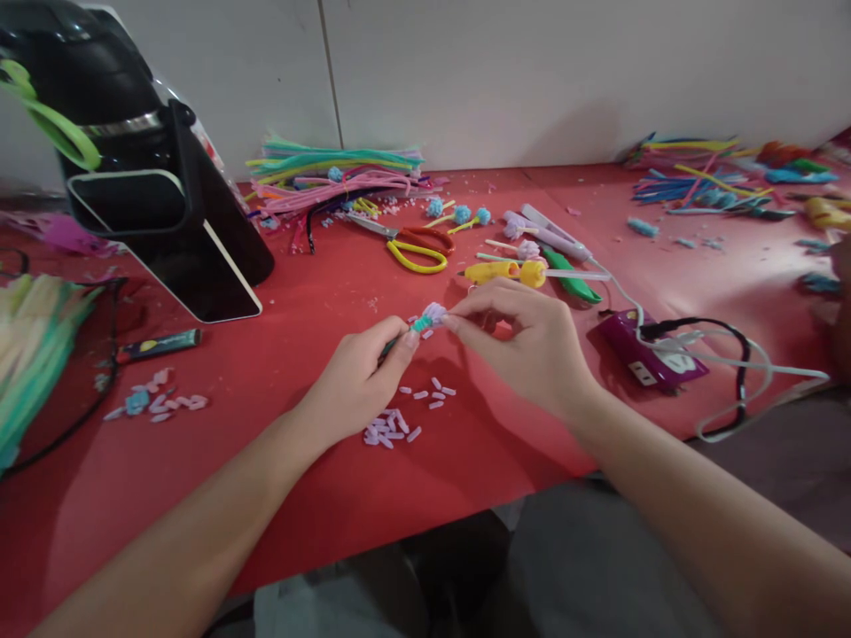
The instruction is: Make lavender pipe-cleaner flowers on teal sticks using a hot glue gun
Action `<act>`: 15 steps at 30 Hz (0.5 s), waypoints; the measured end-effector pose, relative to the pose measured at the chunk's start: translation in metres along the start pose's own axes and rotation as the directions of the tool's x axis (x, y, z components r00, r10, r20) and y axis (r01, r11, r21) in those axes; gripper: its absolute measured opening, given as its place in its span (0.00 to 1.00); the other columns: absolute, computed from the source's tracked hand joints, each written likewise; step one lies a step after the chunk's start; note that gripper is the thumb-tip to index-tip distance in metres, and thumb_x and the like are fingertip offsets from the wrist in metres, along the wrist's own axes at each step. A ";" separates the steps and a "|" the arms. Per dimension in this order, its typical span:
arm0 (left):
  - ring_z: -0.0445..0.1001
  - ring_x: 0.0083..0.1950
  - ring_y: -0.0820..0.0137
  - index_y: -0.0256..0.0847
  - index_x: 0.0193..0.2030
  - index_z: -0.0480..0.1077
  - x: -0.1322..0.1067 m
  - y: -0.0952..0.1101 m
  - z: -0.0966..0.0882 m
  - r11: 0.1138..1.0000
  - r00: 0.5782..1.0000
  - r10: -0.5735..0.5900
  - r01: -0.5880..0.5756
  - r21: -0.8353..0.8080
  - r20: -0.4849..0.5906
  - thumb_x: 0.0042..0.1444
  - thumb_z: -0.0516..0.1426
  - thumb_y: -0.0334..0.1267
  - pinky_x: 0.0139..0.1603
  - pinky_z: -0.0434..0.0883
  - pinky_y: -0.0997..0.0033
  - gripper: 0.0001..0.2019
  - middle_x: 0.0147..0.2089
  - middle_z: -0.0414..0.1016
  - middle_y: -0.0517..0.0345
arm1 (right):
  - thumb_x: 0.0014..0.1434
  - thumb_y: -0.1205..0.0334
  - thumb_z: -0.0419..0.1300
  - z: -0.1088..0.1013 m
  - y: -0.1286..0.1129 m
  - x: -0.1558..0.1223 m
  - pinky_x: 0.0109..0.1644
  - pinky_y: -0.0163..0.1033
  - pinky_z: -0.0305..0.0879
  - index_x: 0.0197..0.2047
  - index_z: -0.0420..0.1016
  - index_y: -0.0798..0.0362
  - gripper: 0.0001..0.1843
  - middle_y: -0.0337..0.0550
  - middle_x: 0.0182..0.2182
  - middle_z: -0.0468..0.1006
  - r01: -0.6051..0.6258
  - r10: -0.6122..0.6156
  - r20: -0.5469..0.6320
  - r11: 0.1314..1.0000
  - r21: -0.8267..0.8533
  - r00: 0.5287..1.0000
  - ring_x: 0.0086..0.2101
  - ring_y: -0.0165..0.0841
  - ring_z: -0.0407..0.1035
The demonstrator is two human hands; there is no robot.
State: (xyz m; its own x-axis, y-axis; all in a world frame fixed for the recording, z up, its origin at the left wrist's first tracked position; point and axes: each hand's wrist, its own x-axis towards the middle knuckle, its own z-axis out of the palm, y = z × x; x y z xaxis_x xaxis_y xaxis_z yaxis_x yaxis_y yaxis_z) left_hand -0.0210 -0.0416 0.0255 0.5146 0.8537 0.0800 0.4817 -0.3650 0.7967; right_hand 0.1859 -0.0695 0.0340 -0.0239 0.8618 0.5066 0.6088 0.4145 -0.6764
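Note:
Pinched between the thumb and fingers of my left hand [372, 368] is the stem of a small pipe-cleaner flower [433, 315], with a teal wrapped base and pale purple petals. My right hand [522, 332] is closed at the flower's petal end, its thumb and forefinger pressed together there; whether a separate petal piece is between them I cannot make out. Below my hands lies a pile of short lilac pipe-cleaner pieces [386, 428], with several more loose lilac pieces [432, 392] just right of it.
Scissors [418, 248], a yellow glue gun [495, 271] and a lilac glue gun [555, 232] lie beyond my hands. A purple power socket [651, 350] with cables sits at right. Pipe-cleaner bundles [339, 173] line the wall. A black bottle [226, 204] and phone stand at left.

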 end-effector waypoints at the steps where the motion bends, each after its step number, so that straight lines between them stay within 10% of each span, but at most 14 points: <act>1: 0.57 0.24 0.76 0.42 0.32 0.60 0.000 0.000 0.000 1.000 1.000 -0.002 0.002 0.000 0.000 0.71 0.49 0.48 0.27 0.54 0.70 0.17 0.24 0.56 0.67 | 0.60 0.67 0.67 -0.001 0.000 0.000 0.36 0.38 0.66 0.34 0.80 0.51 0.03 0.39 0.32 0.81 -0.002 0.002 0.012 1.000 0.002 1.000 0.33 0.31 0.71; 15: 0.57 0.25 0.76 0.41 0.31 0.61 0.001 0.000 -0.001 1.000 0.999 0.010 -0.009 -0.009 0.032 0.71 0.49 0.49 0.28 0.55 0.71 0.18 0.24 0.57 0.67 | 0.61 0.62 0.65 -0.003 -0.001 0.005 0.35 0.38 0.66 0.33 0.78 0.51 0.05 0.40 0.31 0.81 -0.117 0.109 0.123 0.991 0.059 0.986 0.31 0.31 0.70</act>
State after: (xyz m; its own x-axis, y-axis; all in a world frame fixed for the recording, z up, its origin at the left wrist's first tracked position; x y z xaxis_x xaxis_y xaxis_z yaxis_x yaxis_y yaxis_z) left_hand -0.0209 -0.0407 0.0264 0.5420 0.8376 0.0683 0.4703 -0.3697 0.8014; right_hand 0.1871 -0.0669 0.0389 -0.0544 0.9312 0.3605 0.5597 0.3274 -0.7613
